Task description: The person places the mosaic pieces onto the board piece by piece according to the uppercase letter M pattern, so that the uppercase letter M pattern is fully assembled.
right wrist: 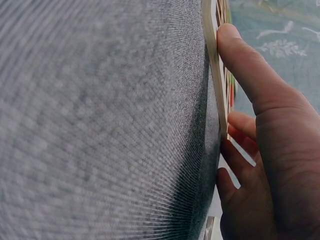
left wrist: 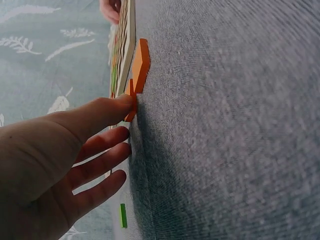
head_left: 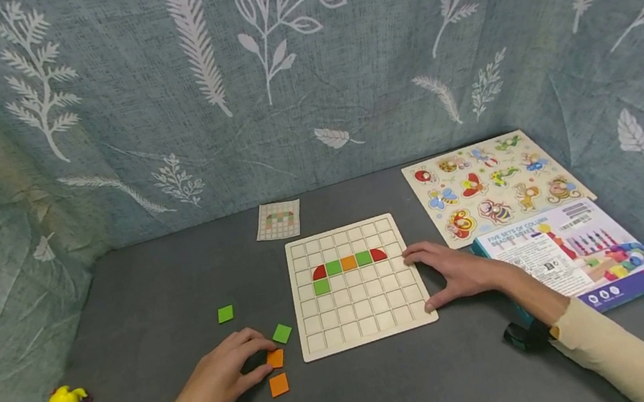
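My left fingers (head_left: 261, 344) are pinching one orange tile (head_left: 275, 359) by its edges; whether it is fully off the desk (head_left: 183, 279), I cannot tell. The tile is square, so it has no long axis. The grid board (head_left: 384, 320) lies to the right of it, near but apart. My right fingers (head_left: 424, 249), loosely spread, only rest at the board's far right edge, so my left hand is nearer to the tile.

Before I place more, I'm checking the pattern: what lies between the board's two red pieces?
Left to right, a green tile, an orange tile, then a second green tile; the head view shows this.
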The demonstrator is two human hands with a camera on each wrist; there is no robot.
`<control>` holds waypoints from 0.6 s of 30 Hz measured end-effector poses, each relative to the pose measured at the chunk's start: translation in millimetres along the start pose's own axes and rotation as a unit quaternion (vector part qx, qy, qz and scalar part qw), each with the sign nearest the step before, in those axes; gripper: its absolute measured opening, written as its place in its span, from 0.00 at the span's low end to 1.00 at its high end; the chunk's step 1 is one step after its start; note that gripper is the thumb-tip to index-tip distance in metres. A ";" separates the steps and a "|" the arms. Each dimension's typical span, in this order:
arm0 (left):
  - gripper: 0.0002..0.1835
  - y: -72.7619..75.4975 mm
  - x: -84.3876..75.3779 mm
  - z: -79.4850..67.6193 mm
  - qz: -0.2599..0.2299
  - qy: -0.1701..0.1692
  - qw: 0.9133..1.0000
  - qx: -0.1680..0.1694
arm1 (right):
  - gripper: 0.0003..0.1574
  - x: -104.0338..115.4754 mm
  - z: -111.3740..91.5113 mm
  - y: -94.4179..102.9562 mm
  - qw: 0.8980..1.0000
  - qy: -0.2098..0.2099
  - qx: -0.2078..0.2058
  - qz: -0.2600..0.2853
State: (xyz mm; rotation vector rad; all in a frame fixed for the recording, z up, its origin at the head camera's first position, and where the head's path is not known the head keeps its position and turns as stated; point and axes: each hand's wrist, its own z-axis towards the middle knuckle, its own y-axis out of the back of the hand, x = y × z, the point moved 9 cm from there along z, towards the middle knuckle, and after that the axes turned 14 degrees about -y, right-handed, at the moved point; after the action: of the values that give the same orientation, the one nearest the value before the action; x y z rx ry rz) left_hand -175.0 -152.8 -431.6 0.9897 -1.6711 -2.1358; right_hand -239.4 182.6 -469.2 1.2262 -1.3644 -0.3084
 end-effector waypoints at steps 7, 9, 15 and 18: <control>0.13 -0.9 0.4 0.3 -0.002 0.000 1.000 0.010 | 0.54 -0.3 0.0 -0.2 1.000 0.004 0.000 0.002; 0.13 -1.9 0.6 0.6 -0.006 0.004 1.000 0.016 | 0.54 -0.7 0.0 -0.4 1.000 0.005 0.000 0.003; 0.13 -5.0 1.1 1.2 -0.007 0.011 1.000 0.027 | 0.55 -1.6 0.3 -1.4 1.000 0.004 0.001 0.003; 0.13 -5.4 1.0 1.2 -0.005 0.011 1.000 0.029 | 0.55 -1.6 0.3 -1.7 1.000 0.004 0.001 0.002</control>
State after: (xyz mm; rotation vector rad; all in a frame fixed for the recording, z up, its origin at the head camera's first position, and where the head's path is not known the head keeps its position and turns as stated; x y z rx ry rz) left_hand -175.4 -150.7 -436.8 1.0354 -1.7298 -2.0870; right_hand -239.3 183.0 -471.5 1.2253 -1.3601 -0.2986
